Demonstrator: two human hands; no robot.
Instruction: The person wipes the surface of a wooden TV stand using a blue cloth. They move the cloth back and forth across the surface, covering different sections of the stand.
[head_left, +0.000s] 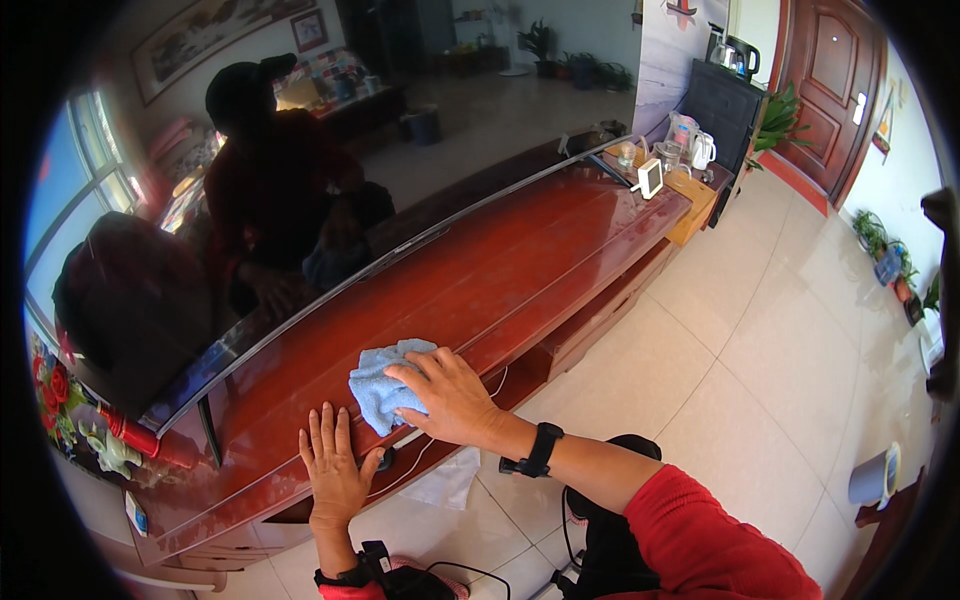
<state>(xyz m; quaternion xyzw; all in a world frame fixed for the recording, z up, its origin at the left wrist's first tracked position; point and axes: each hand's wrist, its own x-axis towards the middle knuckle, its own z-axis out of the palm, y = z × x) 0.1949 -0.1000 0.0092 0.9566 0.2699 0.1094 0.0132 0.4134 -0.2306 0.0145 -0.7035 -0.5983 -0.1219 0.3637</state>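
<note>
A bunched light blue cloth (384, 386) lies on the glossy red-brown wooden top of a TV cabinet (450, 277). My right hand (450, 397) grips it from above, thumb and fingers pressed into the folds. To its left, my left hand (332, 465) rests flat near the cabinet's front edge, fingers spread and holding nothing. Behind both hands stands a large flat-screen television (450, 142), its dark screen mirroring the room and a person. One of its black feet (210, 431) shows at the left.
A red bottle (129, 433), a pale figurine (105, 450) and red artificial flowers (56, 386) crowd the left end. At the far right end sit a small white-framed device (649, 178) and a white kettle (703, 150). A white cable (409, 469) hangs along the open shelf.
</note>
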